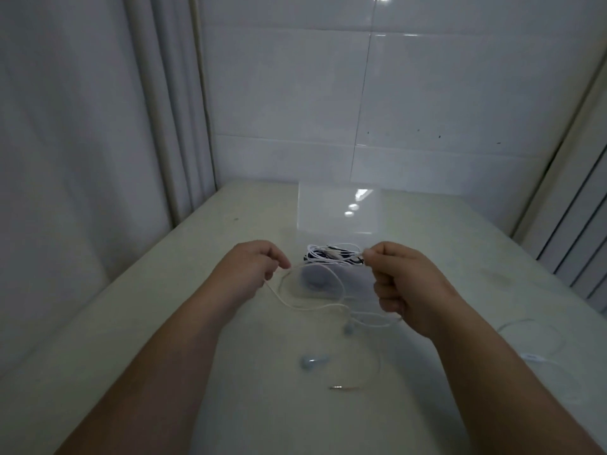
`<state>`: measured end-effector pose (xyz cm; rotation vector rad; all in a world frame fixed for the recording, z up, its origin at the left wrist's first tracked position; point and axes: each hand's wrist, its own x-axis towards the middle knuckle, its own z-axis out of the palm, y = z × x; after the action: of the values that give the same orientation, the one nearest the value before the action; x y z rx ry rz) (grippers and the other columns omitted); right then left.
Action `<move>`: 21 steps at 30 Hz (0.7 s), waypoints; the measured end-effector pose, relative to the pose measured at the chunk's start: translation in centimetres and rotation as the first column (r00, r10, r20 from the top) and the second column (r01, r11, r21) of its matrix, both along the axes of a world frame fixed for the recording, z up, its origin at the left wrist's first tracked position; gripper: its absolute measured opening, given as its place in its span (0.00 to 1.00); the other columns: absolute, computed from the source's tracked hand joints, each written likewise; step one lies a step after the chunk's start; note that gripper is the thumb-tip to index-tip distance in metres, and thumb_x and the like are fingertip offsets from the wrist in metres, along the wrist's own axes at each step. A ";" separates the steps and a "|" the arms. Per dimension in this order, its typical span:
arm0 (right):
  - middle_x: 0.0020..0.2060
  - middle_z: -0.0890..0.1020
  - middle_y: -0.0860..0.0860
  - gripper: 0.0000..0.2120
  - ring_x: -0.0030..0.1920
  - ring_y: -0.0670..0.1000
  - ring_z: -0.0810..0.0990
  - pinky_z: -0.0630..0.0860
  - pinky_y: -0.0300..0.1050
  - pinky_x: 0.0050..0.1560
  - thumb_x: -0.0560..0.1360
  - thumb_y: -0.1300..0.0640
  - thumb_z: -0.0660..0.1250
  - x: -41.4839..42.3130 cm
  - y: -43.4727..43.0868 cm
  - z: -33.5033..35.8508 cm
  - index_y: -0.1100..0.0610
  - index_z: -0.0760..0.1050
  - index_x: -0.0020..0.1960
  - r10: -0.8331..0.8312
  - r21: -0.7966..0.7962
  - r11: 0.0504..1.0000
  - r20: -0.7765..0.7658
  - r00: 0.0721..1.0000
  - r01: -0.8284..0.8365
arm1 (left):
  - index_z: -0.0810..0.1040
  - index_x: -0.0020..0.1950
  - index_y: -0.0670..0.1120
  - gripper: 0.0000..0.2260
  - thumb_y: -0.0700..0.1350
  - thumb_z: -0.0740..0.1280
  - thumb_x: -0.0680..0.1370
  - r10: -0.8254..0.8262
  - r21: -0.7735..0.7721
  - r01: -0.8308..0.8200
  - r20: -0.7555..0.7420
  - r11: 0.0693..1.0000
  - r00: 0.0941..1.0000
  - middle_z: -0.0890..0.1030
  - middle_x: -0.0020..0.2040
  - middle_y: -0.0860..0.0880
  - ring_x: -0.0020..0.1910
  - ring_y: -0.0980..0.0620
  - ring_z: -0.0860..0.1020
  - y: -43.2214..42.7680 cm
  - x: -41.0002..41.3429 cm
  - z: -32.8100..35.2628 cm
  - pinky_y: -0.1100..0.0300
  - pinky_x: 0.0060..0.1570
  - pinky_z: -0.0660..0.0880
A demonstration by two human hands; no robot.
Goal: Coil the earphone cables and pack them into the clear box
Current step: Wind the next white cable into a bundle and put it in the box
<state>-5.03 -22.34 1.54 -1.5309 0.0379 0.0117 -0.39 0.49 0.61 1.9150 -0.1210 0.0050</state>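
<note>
Pinching a slack white earphone cable [297, 307], your left hand [253, 267] and right hand [404, 287] hang above the worktop [131, 339], near the clear box [328, 211].

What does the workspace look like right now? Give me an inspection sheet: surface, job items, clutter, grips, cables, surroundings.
Surface: pale table, a few faint marks.
Job's things: clear box, lid raised; coiled bundle apparently inside it.
Clutter: grey shape at the box, too blurred to name.
Grips: left hand and right hand each pinch the white cable.
Cables: white cable hangs slack between the hands; its earbuds and plug lie on the table. A second earphone cable lies loose to the right.
Surroundings: tiled wall behind, curtain on the left.
</note>
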 end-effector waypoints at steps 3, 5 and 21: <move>0.25 0.58 0.48 0.12 0.24 0.46 0.53 0.50 0.34 0.25 0.78 0.61 0.63 -0.2 -0.5 0.5 0.56 0.67 0.37 -0.020 0.090 0.996 0.030 0.999 0.017 | 0.82 0.35 0.45 0.13 0.31 0.61 0.68 -0.095 0.059 0.099 -0.079 0.993 0.992 0.68 0.23 0.51 0.21 0.54 0.62 0.4 -0.5 0.3 0.66 0.25 0.54; 0.26 0.57 0.49 0.12 0.25 0.46 0.52 0.50 0.34 0.25 0.78 0.62 0.62 -0.4 -0.6 0.7 0.56 0.67 0.36 0.007 0.108 0.994 0.044 0.999 -0.012 | 0.84 0.34 0.47 0.11 0.36 0.63 0.64 -0.166 0.222 0.168 -0.029 0.960 0.986 0.71 0.22 0.53 0.23 0.55 0.66 0.4 -1.1 0.4 0.65 0.24 0.59; 0.25 0.67 0.51 0.07 0.24 0.48 0.62 0.61 0.38 0.25 0.73 0.63 0.71 -0.4 0.8 -0.1 0.57 0.79 0.36 0.084 -0.182 0.982 0.173 0.981 -0.052 | 0.76 0.34 0.56 0.04 0.51 0.68 0.69 -0.089 0.194 -0.028 0.569 0.981 0.818 0.71 0.35 0.52 0.35 0.60 0.71 -1.0 -1.0 -0.5 0.70 0.36 0.64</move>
<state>-5.44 -21.50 1.44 -1.7049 -0.1622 -0.0778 -1.36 -0.55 0.12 2.0511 -0.5818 0.5791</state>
